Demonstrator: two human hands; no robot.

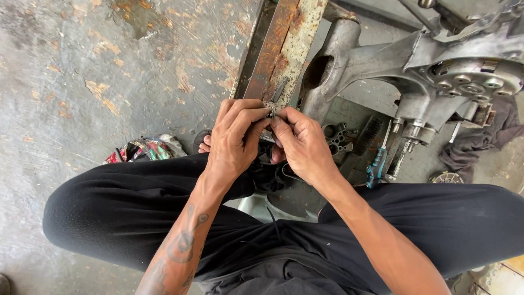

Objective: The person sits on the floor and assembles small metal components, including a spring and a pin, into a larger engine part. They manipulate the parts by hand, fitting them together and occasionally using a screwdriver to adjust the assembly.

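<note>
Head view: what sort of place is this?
Probably a motorcycle repair workshop: a bare metal engine casing sits on stained concrete floor, with a teal-handled tool and a dark rag nearby.

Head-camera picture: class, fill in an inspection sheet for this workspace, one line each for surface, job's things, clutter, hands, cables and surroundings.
Surface: stained, patchy concrete floor; the person sits on it in black trousers.
Job's things: rusty metal bar runs down to the fingertips, where a small part, too small to identify, is pinched.
Clutter: teal-handled tool, black brush, dark rag, colourful cloth.
Hands: left hand and right hand meet at the bar's lower end, fingers pinched together.
Cables: nothing seen.
Surroundings: grey cast-metal engine casing at upper right.
</note>
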